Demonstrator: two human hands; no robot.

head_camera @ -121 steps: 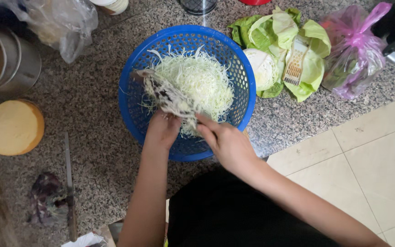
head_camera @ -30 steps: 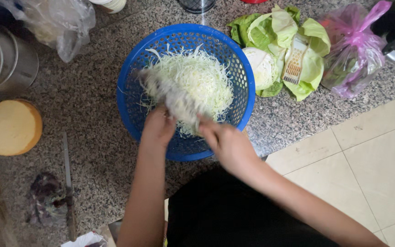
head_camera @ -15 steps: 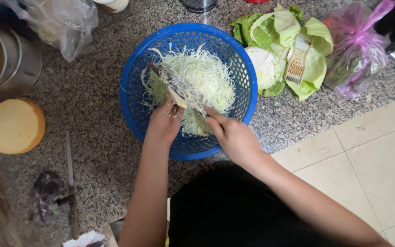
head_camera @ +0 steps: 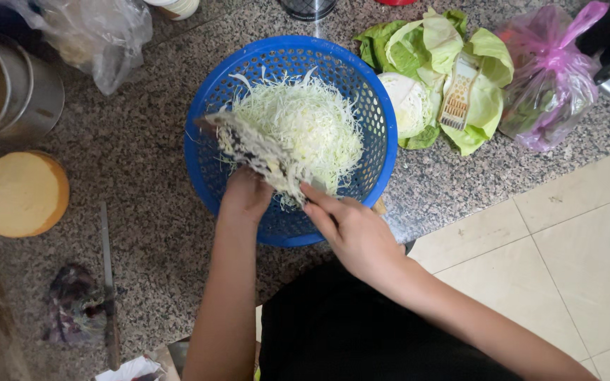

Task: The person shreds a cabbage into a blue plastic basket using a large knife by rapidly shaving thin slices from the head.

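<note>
Left hand over blue basket; speckled granite counter; tiled floor.

Blue perforated basket holding pale green-white shreds; speckled grey desk; green leaves; pink bag; yellow round block.

You stand at a speckled grey granite counter whose edge runs diagonally. Below it to your right lies a floor of pale cream tiles, evenly lit.
</note>
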